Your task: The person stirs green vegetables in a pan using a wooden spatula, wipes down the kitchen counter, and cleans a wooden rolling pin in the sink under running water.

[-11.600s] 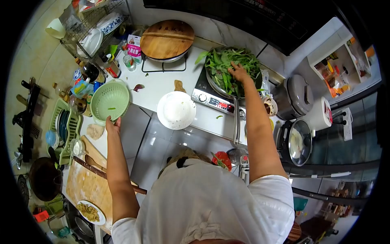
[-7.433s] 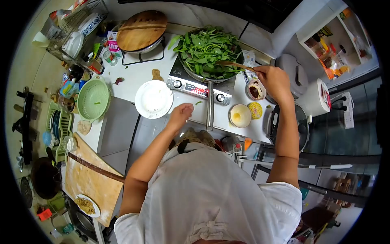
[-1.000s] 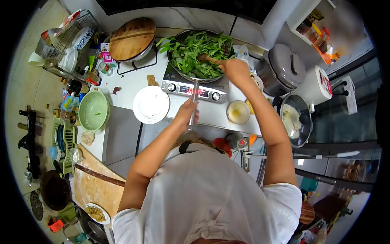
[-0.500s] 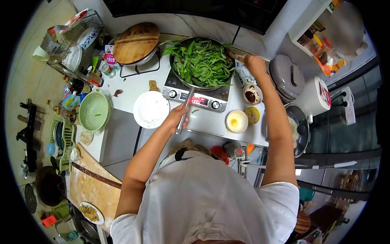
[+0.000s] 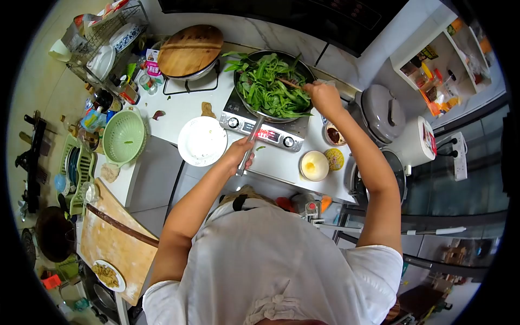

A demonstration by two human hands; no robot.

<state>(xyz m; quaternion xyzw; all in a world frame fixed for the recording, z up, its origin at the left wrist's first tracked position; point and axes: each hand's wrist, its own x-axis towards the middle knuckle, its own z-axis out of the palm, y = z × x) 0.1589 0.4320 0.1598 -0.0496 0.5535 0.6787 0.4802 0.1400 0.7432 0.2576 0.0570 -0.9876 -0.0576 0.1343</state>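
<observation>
My left hand point(image 5: 239, 154) is closed round the metal handle of a frying pan point(image 5: 253, 133). The pan rests on an induction cooker point(image 5: 262, 133) with a lit red display, heaped with green leafy vegetables point(image 5: 271, 86). At the pan's right rim, my right hand point(image 5: 325, 99) grips a wooden spatula point(image 5: 288, 83) whose far end is buried in the leaves. A white plate point(image 5: 202, 142) lies left of the cooker. To the right are a small bowl with yellowish contents point(image 5: 314, 165) and a bowl with dark red sauce point(image 5: 334, 135).
A pot with a wooden lid point(image 5: 189, 51) stands at the back left. A green colander point(image 5: 124, 136) sits near the left counter edge. A grey rice cooker point(image 5: 379, 111) is on the right. A floury board point(image 5: 116, 244) holds a rolling pin and a small plate.
My right hand has moved left and down over the pan's rim, pushing the spatula into the leaves. The left hand keeps its hold on the handle. The whole view has shifted slightly.
</observation>
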